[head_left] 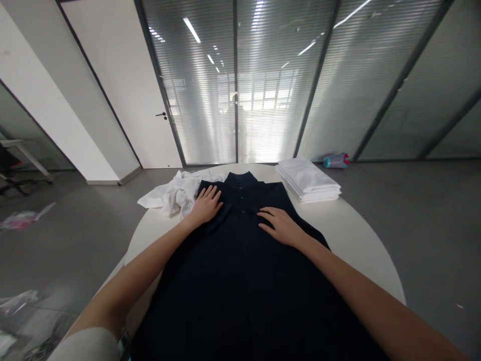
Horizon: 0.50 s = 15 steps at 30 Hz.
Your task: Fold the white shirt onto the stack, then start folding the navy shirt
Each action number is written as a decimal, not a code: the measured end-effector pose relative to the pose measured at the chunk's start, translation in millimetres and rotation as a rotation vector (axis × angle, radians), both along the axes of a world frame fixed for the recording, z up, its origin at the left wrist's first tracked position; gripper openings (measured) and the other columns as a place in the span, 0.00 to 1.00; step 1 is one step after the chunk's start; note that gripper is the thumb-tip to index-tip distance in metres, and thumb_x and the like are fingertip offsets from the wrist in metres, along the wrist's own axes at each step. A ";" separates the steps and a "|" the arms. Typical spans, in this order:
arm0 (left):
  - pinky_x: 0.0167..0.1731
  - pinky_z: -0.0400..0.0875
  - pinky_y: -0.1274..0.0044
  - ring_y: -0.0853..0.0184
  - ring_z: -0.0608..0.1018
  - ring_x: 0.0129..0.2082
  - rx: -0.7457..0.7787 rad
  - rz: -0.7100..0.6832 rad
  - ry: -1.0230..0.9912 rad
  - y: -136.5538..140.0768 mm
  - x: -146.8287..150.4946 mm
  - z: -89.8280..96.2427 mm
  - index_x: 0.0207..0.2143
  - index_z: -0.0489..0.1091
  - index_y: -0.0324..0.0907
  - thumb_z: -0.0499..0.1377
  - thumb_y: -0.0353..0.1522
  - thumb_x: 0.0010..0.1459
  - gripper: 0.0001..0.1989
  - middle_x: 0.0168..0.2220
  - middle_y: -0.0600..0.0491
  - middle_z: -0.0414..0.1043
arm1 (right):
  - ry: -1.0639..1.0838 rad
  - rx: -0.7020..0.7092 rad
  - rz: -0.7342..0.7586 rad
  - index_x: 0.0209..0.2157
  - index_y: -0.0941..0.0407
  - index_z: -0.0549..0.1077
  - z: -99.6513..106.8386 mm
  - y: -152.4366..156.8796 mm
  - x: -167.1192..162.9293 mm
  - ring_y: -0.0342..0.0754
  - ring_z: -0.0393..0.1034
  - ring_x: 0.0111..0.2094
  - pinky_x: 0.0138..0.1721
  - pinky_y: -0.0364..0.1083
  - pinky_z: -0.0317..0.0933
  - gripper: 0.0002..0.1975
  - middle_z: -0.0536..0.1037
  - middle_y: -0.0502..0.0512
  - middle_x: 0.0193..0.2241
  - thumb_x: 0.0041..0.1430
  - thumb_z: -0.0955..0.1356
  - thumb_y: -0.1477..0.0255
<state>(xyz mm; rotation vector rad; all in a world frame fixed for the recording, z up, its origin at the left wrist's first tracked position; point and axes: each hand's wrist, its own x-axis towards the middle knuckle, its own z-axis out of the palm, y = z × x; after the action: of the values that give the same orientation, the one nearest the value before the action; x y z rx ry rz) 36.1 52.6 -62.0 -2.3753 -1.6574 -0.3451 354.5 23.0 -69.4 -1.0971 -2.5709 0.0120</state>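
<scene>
A dark navy shirt [240, 271] lies spread flat on a white round table [356, 235], collar at the far side and a row of buttons down its middle. My left hand [206, 204] rests palm down on the shirt's upper left part, fingers apart. On the upper right part, just right of the buttons, my right hand [280, 225] lies flat. Neither hand grips the cloth.
A crumpled white garment [175, 195] lies at the table's far left, touching the shirt. A stack of folded white clothes [308, 181] sits at the far right. A blue and red cylinder [335, 160] lies on the grey floor by the glass partition. Plastic bags [22, 219] litter the floor at left.
</scene>
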 end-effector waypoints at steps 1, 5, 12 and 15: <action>0.67 0.47 0.61 0.54 0.52 0.70 -0.023 -0.027 -0.025 -5.6 7.0 -0.1 0.66 0.59 0.40 0.45 0.43 0.69 0.28 0.69 0.44 0.54 | 0.002 0.012 -0.023 0.61 0.58 0.69 -0.1 -0.2 -1.1 0.59 0.60 0.63 0.63 0.58 0.55 0.27 0.67 0.65 0.62 0.69 0.59 0.58; 0.65 0.50 0.58 0.51 0.52 0.70 -0.198 -0.087 -0.087 -24.4 31.1 -8.9 0.68 0.55 0.40 0.42 0.49 0.70 0.33 0.69 0.43 0.52 | -0.066 -0.027 -0.124 0.67 0.63 0.58 -2.0 -1.3 -6.6 0.60 0.45 0.69 0.67 0.60 0.46 0.37 0.53 0.66 0.69 0.68 0.55 0.51; 0.65 0.47 0.54 0.49 0.50 0.70 -0.238 -0.046 -0.104 -27.7 37.6 -20.3 0.69 0.53 0.45 0.44 0.51 0.68 0.34 0.70 0.45 0.49 | -0.157 -0.149 -0.127 0.69 0.57 0.55 -6.7 -5.5 -7.5 0.60 0.44 0.69 0.67 0.62 0.42 0.40 0.52 0.63 0.69 0.66 0.52 0.45; 0.65 0.50 0.54 0.48 0.51 0.70 -0.222 -0.056 -0.152 -22.5 33.7 -8.2 0.67 0.57 0.44 0.43 0.51 0.69 0.32 0.70 0.45 0.49 | -0.112 -0.158 -0.134 0.67 0.56 0.59 -1.1 0.4 -8.2 0.61 0.46 0.69 0.67 0.63 0.43 0.39 0.56 0.63 0.68 0.66 0.52 0.45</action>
<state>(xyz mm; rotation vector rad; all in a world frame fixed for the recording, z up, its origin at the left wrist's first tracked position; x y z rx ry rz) 69.9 30.1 -70.2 -2.6200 -1.7810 -0.3790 346.3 23.4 -70.6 -1.3619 -2.6254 0.1263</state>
